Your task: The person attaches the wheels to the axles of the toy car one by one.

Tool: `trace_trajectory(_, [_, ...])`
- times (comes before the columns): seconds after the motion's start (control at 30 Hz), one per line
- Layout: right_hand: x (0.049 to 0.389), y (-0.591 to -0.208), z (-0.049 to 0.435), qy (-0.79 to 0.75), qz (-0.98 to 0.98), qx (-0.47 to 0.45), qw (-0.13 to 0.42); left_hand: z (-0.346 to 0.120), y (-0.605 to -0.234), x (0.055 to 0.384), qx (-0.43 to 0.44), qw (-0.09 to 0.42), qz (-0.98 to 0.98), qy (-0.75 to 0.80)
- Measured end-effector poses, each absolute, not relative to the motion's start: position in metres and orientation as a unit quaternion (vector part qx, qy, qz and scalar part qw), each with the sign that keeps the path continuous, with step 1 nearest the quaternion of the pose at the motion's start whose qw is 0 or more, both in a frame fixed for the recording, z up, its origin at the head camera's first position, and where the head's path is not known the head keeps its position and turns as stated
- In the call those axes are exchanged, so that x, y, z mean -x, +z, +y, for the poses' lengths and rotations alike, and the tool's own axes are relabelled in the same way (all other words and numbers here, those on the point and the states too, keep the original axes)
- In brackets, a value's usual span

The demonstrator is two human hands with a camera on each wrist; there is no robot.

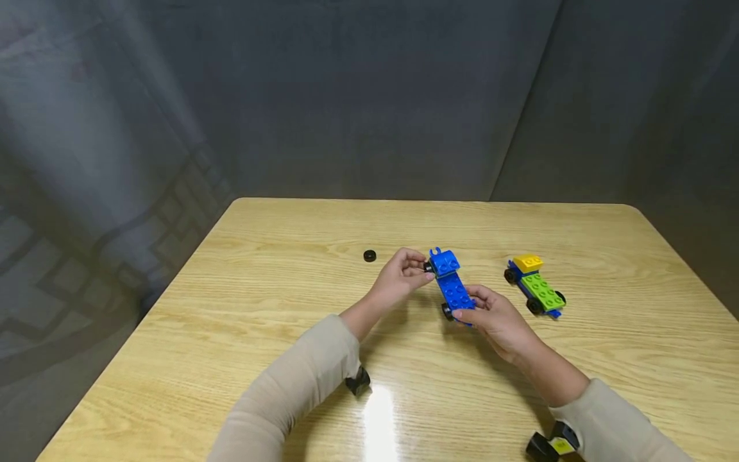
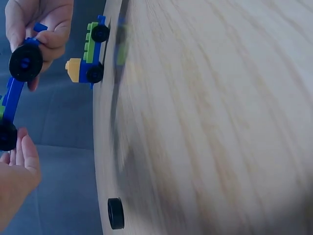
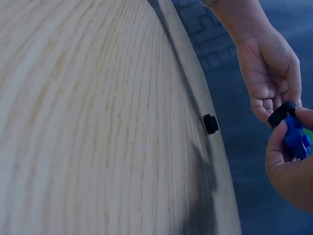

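Observation:
A blue toy car (image 1: 453, 285) built of studded bricks is held up over the table, tilted, a small hook at its far end. My right hand (image 1: 499, 321) grips its near end between thumb and fingers, close to a black wheel (image 2: 25, 62). At the far end, my left hand (image 1: 398, 279) pinches another black wheel (image 2: 7, 135) on the car's left side. In the right wrist view, the left hand (image 3: 271, 68) has its palm showing beyond the car, and the right hand (image 3: 293, 181) partly hides the blue bricks.
A second toy car (image 1: 537, 289), green with a yellow top and blue base, stands to the right on the wooden table (image 1: 277, 256). One loose black wheel (image 1: 369, 256) lies beyond my left hand. Grey cloth (image 1: 358, 102) hangs behind the table.

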State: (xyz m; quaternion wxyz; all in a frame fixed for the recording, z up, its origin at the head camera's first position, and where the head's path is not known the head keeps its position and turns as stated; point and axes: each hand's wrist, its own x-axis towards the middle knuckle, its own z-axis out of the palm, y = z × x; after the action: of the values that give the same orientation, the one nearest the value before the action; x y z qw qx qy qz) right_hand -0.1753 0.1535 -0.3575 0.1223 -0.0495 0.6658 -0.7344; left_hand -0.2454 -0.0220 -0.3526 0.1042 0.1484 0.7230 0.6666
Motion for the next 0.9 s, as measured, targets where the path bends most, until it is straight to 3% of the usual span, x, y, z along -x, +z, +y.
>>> trace_trajectory(0.9, [0.182, -0.36, 0.161, -0.817, 0.57, 0.032, 0.087, -0.049, -0.357, 0.25, -0.193, 0.165, 0.723, 0.643])
